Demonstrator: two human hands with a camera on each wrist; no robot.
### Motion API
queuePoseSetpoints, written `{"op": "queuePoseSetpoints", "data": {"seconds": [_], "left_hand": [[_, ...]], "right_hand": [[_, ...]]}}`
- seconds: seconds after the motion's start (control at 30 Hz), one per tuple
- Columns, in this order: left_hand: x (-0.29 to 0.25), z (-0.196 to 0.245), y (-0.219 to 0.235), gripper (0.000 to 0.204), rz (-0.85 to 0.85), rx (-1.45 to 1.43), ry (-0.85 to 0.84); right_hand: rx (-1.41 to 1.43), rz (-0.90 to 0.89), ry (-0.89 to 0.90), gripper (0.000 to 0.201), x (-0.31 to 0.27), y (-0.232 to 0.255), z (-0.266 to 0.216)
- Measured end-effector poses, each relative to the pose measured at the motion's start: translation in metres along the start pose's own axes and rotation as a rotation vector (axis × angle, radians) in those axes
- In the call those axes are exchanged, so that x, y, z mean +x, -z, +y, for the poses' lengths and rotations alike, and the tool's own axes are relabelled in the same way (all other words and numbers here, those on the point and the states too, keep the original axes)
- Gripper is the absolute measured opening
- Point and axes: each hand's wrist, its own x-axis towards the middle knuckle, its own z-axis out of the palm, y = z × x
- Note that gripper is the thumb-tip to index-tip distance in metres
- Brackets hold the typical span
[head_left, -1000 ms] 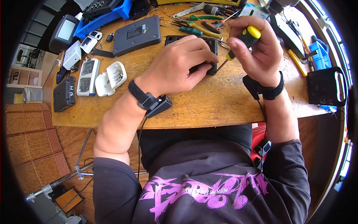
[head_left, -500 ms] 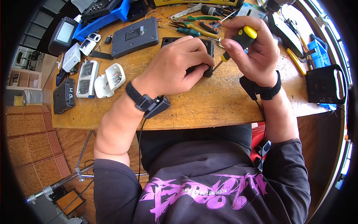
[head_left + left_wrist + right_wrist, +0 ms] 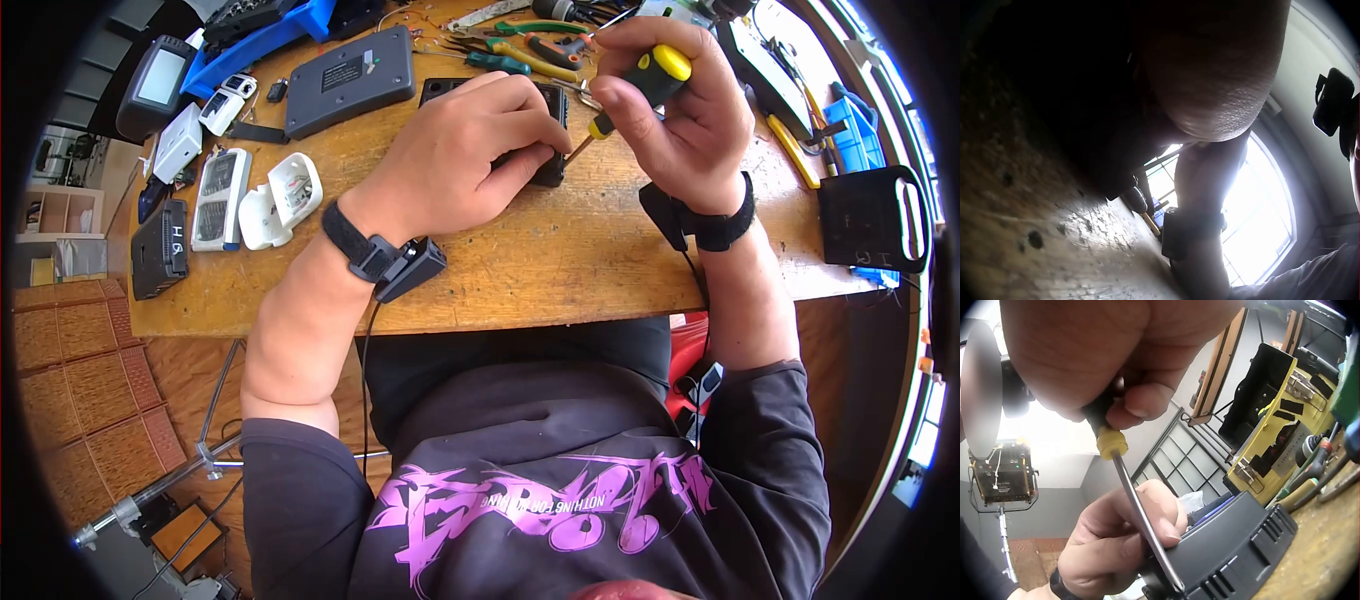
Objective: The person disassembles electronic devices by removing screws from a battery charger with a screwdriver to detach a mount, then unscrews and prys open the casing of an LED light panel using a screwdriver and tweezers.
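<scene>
A black plastic case (image 3: 1235,550) with slotted sides lies on the wooden bench, mostly covered by my left hand (image 3: 455,150) in the head view. That hand grips the case near its corner, the thumb and curled fingers at its edge. My right hand (image 3: 690,120) holds a screwdriver (image 3: 660,78) by its black and yellow handle. Its metal shaft (image 3: 1141,515) slants down, and the tip meets the case's corner in the right wrist view. The left wrist view is dark, with the case hardly showing.
Pliers (image 3: 535,60) and other tools crowd the back of the bench. A grey box (image 3: 350,85) lies at the back left, near an open white case (image 3: 285,205) and a bit set (image 3: 220,200). A black case with a handle (image 3: 870,220) stands at the right edge.
The head view has shifted slightly, so the bench items sit a little higher and further left. The screwdriver stays at the case's corner, and both hands keep their hold.
</scene>
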Motion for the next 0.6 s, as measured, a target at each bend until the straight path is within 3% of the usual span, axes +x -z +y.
{"op": "queuePoseSetpoints", "data": {"seconds": [0.13, 0.33, 0.6], "left_hand": [[0.0016, -0.0001, 0.0005, 0.013, 0.011, -0.007, 0.001], [-0.0006, -0.0045, 0.0003, 0.014, 0.007, 0.018, -0.016], [-0.0029, -0.0021, 0.0017, 0.013, 0.002, 0.013, 0.021]], "right_hand": [[0.078, 0.011, -0.039, 0.035, -0.0011, 0.0007, 0.0024], [0.040, -0.021, 0.052, 0.035, 0.0007, 0.0000, 0.0028], [0.061, -0.013, -0.014, 0.035, -0.0020, -0.0025, -0.0018]]}}
